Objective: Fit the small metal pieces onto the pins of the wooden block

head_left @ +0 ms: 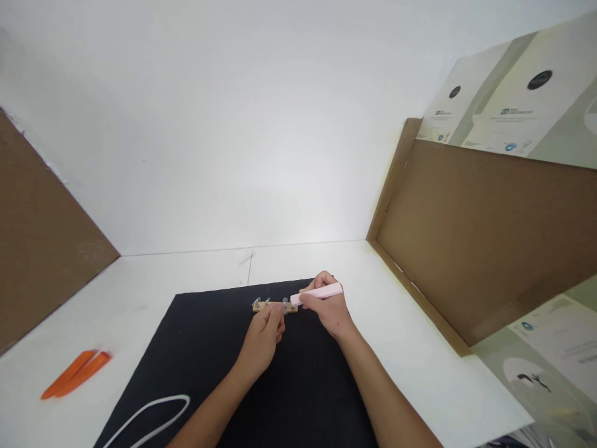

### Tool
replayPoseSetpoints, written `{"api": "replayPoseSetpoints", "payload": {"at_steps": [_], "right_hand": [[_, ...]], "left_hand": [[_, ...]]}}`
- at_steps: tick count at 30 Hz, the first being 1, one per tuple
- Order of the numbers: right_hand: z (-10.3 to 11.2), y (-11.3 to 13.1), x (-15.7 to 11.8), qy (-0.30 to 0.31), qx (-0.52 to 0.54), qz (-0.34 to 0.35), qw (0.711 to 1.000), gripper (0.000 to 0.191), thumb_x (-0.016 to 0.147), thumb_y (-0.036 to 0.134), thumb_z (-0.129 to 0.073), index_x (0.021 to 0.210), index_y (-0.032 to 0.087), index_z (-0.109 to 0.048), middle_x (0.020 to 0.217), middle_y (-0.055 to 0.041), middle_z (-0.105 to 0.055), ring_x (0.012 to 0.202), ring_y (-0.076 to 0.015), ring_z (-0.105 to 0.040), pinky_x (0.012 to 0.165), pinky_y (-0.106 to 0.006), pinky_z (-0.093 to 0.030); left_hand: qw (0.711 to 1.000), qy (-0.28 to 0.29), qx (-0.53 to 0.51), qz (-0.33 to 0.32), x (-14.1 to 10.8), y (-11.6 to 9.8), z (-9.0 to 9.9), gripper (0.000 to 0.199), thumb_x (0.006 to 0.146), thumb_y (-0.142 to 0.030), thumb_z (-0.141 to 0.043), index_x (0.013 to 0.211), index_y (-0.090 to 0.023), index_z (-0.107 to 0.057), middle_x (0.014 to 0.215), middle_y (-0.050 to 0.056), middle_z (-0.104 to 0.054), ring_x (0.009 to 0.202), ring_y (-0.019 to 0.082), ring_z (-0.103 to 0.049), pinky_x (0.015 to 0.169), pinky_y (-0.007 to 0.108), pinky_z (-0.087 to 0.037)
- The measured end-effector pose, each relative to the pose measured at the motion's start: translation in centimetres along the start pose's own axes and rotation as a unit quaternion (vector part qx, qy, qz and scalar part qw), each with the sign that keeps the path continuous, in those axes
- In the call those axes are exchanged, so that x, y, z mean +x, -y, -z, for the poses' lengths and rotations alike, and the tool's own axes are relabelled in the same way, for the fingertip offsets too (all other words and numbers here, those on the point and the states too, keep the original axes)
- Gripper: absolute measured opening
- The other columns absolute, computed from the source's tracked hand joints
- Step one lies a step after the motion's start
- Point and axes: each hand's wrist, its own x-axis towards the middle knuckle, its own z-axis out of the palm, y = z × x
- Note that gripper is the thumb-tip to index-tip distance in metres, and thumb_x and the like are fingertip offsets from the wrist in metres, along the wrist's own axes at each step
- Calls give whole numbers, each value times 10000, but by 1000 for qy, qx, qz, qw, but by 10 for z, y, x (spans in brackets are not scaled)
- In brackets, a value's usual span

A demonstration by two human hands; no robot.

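A small wooden strip (262, 306) with several metal or clear fittings on it lies near the far edge of the black mat (209, 330). My left hand (265, 333) is closed at the middle of the strip, its thumb and fingertips pinching there; whether it grips the strip or a small fitting is hard to tell. In my right hand (329, 305) is a pale pink bar-shaped tool (321, 292), held like a pen. The tool's left end points at the right part of the strip; contact between them cannot be made out.
Two orange pieces (77, 374) lie on the white table (28, 398) at the left. A white cable (156, 403) loops over the mat's lower left. Brown cardboard panels (494, 230) stand on both sides, and a white wall (242, 124) rises behind.
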Motion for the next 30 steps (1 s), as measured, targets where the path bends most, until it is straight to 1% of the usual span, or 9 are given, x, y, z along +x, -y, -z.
{"api": "replayPoseSetpoints", "payload": {"at_steps": [3,9,14,16,21,23,26,30], "right_hand": [[-1,2,-1,16,3,-3,1000,333,616,141,-738,686,227,-425,645,40,-671,507,-131,-587,514,-252,-461],[-1,3,-3,78,2,-10,997,368,581,151,-759,664,228,-409,626,41,-653,461,-115,-546,449,-232,-419],[0,1,-4,97,30,-9,995,380,602,161,-780,680,225,-413,647,31,-675,453,-109,-550,445,-222,-416],[0,0,-4,88,45,-12,995,375,611,166,-786,700,226,-426,664,30,-679,467,-115,-565,462,-231,-435],[-1,1,-2,22,62,-6,998,374,610,151,-787,701,225,-432,660,34,-677,493,-123,-583,505,-247,-465],[-1,2,0,7,65,2,998,367,614,146,-783,699,224,-434,663,33,-678,501,-123,-582,509,-246,-462],[-1,2,1,2,67,9,998,361,616,131,-772,698,222,-432,660,36,-674,497,-118,-573,508,-242,-456],[0,-1,0,11,50,6,999,352,622,111,-754,696,220,-428,654,39,-665,515,-123,-586,511,-238,-458]], "left_hand": [[1000,0,5,3,0,0,0,458,842,-598,-460,617,-210,-367,508,-92,-298,421,62,-224,404,196,-170],[1000,0,15,-11,0,2,2,471,860,-594,-447,604,-205,-378,513,-80,-319,427,69,-253,410,203,-190],[1000,2,7,-11,0,3,2,457,868,-574,-448,607,-204,-382,513,-82,-306,432,68,-238,408,203,-185],[1000,3,2,-9,0,4,1,455,868,-575,-454,615,-203,-388,514,-83,-308,433,67,-237,407,200,-186],[1000,0,1,-1,1,3,1,461,855,-589,-478,625,-198,-395,515,-88,-312,432,58,-227,405,193,-183],[1000,0,0,3,0,3,1,461,847,-593,-491,631,-198,-395,515,-90,-309,435,57,-225,407,192,-181],[1000,2,-3,10,0,3,1,476,844,-609,-483,622,-200,-379,510,-91,-304,435,56,-220,407,193,-171],[1000,1,4,7,0,4,1,488,845,-626,-462,617,-201,-383,507,-90,-309,430,58,-224,405,197,-174]]}}
